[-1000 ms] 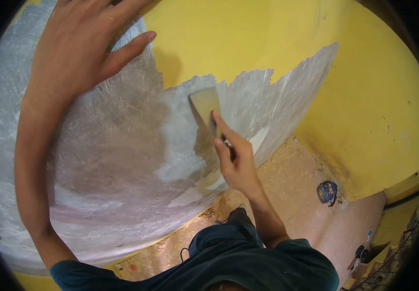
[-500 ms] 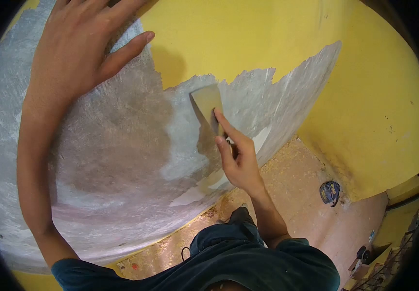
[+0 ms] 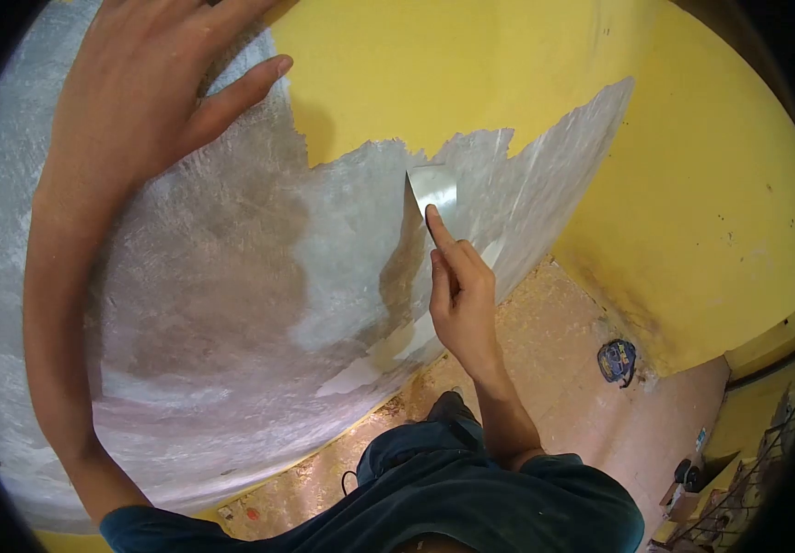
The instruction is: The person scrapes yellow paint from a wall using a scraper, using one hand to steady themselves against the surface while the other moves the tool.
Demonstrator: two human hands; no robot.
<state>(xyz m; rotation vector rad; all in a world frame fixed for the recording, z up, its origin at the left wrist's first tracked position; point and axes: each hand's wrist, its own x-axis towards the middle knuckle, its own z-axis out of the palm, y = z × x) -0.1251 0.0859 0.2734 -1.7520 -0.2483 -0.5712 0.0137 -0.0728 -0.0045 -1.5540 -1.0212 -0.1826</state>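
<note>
My right hand (image 3: 465,295) grips a paint scraper (image 3: 435,187), its index finger stretched along the wide metal blade. The blade's edge is at the grey scraped part of the wall (image 3: 342,240), just under the ragged edge of the yellow paint (image 3: 434,74). Fingers hide most of the scraper's handle. Higher up on the left, my left hand (image 3: 153,83) lies flat against the wall with its thumb spread out and nothing in it. The tips of its other fingers are cut off by the top of the view.
A yellow side wall (image 3: 701,203) meets the scraped wall at the right. Paint flakes litter the floor (image 3: 554,369), where a dark blue bag-like item (image 3: 617,362) lies near the wall's foot. Boxes and a metal rack (image 3: 748,488) stand at the lower right.
My right hand has moved the scraper to the right along the grey wall, and its blade now catches the light. The left hand stays pressed in place.
</note>
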